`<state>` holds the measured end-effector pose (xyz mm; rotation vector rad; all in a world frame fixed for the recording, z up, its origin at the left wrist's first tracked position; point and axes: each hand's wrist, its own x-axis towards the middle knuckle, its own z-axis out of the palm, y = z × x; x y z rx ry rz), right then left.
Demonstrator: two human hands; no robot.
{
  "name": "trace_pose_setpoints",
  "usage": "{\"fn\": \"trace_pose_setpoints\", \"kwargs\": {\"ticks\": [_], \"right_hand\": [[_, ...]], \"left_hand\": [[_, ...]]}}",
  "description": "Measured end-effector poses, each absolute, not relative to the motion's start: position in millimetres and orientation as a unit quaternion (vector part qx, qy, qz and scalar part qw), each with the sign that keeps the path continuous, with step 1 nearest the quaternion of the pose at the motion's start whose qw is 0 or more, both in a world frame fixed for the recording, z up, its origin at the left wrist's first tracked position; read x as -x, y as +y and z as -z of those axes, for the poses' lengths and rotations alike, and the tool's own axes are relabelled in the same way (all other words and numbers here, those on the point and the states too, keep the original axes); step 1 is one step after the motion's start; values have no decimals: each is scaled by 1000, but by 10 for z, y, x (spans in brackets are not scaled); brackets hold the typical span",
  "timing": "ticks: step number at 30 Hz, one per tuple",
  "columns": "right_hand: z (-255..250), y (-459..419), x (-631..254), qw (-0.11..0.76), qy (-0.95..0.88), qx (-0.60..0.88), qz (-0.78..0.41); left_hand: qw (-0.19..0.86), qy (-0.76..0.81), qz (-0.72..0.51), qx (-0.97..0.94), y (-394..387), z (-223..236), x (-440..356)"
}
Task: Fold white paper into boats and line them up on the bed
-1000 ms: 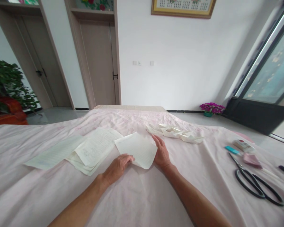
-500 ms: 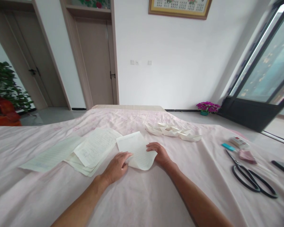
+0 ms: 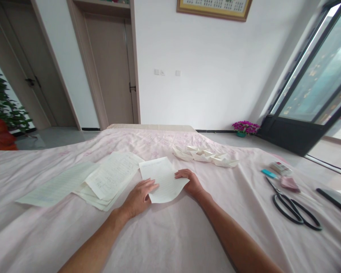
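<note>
A lined, off-white sheet of paper (image 3: pixel 162 180) lies in front of me on the cloth, its lower right side slightly lifted and curved. My left hand (image 3: pixel 140 195) holds its left edge, fingers over the top and thumb near the lower corner. At the right edge my right hand (image 3: pixel 190 182) grips the sheet, its fingers curled over and its thumb hidden. Left of the hands is a pile of written sheets (image 3: pixel 112 174), with a greenish lined sheet (image 3: pixel 57 185) beside it. Several folded paper boats (image 3: pixel 206 155) stand in a cluster beyond my right hand.
Pink floral cloth (image 3: pixel 170 242) covers the surface. On the right lie black-handled scissors (image 3: pixel 294 208), a blue strip-like item (image 3: pixel 269 173), a small white box (image 3: pixel 280 167), a pink folded item (image 3: pixel 290 184) and a dark flat object (image 3: pixel 335 201) at the edge.
The sheet's near edge was curled up and rounded; now it lies flatter, with its lower left corner showing. Both hands keep their places on it. The view has shifted slightly.
</note>
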<state>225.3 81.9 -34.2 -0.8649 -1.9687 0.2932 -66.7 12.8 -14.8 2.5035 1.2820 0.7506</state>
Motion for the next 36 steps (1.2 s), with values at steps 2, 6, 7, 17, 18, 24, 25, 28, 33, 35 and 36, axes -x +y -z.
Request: {"fn": "trace_pose_setpoints", "kwargs": {"ticks": [2, 6, 7, 17, 18, 24, 25, 28, 33, 35, 36], "right_hand": [[332, 810, -2253, 463, -804, 355, -120], [332, 812, -2260, 449, -815, 348, -111], [336, 816, -2263, 447, -817, 347, -109], [314, 795, -2276, 419, -830, 356, -98], [302, 788, -2273, 413, -831, 360, -98], [266, 783, -2264, 397, -835, 368, -94], [266, 785, -2265, 398, -835, 368, -96], [268, 781, -2266, 401, -834, 367, -101], [255, 767, -2257, 396, -831, 375, -110], [253, 769, -2254, 401, -830, 374, -107], [254, 771, -2253, 403, -830, 372, -104]], "left_hand": [[119, 442, -256, -851, 125, 165, 670], [120, 437, -257, -854, 134, 228, 692], [119, 435, -259, -854, 139, 246, 698], [135, 429, -288, -845, 174, 283, 714], [134, 430, -289, -845, 172, 281, 709], [129, 434, -294, -842, 163, 284, 691], [130, 435, -294, -841, 164, 283, 690], [132, 435, -291, -842, 168, 277, 688], [134, 433, -296, -841, 169, 265, 683], [132, 432, -296, -842, 167, 261, 680], [130, 432, -296, -842, 166, 259, 679]]}}
